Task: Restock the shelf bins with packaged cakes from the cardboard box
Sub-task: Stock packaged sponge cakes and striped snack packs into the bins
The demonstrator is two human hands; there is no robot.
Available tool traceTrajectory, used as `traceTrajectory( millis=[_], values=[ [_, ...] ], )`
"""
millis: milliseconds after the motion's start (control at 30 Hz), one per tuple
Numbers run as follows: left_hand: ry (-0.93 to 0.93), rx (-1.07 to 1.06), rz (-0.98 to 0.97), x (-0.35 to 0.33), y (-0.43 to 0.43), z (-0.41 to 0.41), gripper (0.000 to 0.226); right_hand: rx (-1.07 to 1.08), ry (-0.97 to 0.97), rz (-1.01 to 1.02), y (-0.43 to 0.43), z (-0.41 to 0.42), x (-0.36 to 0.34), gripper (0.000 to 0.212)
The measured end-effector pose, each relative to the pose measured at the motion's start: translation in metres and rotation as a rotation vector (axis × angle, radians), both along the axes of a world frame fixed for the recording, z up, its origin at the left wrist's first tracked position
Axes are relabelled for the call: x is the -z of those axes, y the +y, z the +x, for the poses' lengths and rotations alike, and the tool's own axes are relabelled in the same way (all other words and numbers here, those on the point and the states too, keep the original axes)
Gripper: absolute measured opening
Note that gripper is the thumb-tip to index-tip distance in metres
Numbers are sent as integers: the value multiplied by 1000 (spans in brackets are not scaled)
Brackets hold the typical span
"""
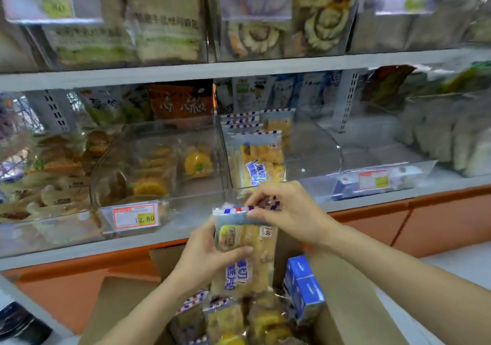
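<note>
A shop shelf (239, 69) of grey boards fills the background, with clear plastic bins standing in rows along its front edge and an orange base panel (438, 227) below. On the lower board, the left bin (159, 142) holds round yellow and brown cakes in clear wrappers and carries a red-bordered price tag (135, 217) on its front. Just beside it to the right, the middle bin (316, 145) holds a few upright cake packs (259, 158) with red-and-blue striped top seams, pressed against its left wall; the rest of this bin looks bare.

In front of the shelf, below its front edge, stands an open cardboard box (353, 304). It contains more wrapped cakes (231, 320) of the same striped kind and some blue cartons (303, 289) at its right side.

Above the box, level with the shelf's front edge and just under the middle bin, a packaged cake (247, 254) is held upright by both hands. The left hand (204, 259) grips its middle from the left, thumb across the front and fingers curled behind. The right hand (289, 211) pinches the striped top seam between thumb and fingers (255, 200).

A dark object (18, 323) lies at the lower left corner; what it is cannot be told.
</note>
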State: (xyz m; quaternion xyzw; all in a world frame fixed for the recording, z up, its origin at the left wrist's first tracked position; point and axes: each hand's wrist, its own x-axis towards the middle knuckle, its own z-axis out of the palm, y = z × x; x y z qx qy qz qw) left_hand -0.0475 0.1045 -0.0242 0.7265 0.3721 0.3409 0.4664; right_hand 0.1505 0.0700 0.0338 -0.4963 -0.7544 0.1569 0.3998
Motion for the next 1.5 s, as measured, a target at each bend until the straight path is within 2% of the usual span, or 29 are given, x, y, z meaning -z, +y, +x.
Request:
traceTrajectory(
  millis=[67, 133, 200, 267, 367, 500, 633, 733, 800, 867, 1000, 1133, 1233, 1300, 1400, 1467, 1500],
  values=[
    [-84, 4, 3, -25, 0, 13, 47, -2, 7, 12, -2, 18, -21, 40],
    [-173, -20, 20, -46, 3, 28, 45, -14, 57, -64, -3, 39, -37, 75],
    [-242, -46, 36, -65, 6, 45, 44, -56, 190, -169, -3, 58, -45, 91],
    [-276, -39, 35, -84, 7, 65, 45, -69, 285, -193, -2, 73, -49, 88],
    [-254, 24, -42, -104, 13, 93, 43, -6, 378, -113, 8, 97, -51, 73],
    [-74, 83, 4, -134, 42, 124, 50, 59, 456, -26, 32, 130, -58, 66],
    [13, 13, 33, -158, 78, 155, 21, 107, 476, 66, 66, 151, -66, 67],
    [18, -129, 26, -155, 110, 179, 36, 159, 533, 49, 90, 160, -62, 68],
    [23, -248, 8, -144, 130, 193, 58, 189, 486, 15, 104, 165, -54, 77],
    [78, -310, 52, -135, 142, 206, 67, 193, 399, -22, 113, 171, -44, 89],
    [133, -337, 130, -122, 162, 219, 99, 183, 326, -23, 125, 179, -21, 87],
    [90, -272, 89, -120, 169, 220, 72, 117, 446, -45, 123, 179, -18, 79],
    [49, -245, 56, -118, 174, 217, 69, 135, 461, -15, 126, 179, -24, 65],
    [7, -218, 5, -117, 175, 218, 72, 155, 447, -20, 131, 182, -26, 70],
    [-1, -145, 0, -113, 171, 221, 53, 189, 469, -99, 136, 182, -35, 85],
    [16, -121, 5, -109, 169, 219, 52, 250, 454, -136, 143, 183, -39, 86],
    [22, -105, -3, -108, 168, 215, 57, 266, 446, -152, 146, 183, -40, 79]
  ],
)
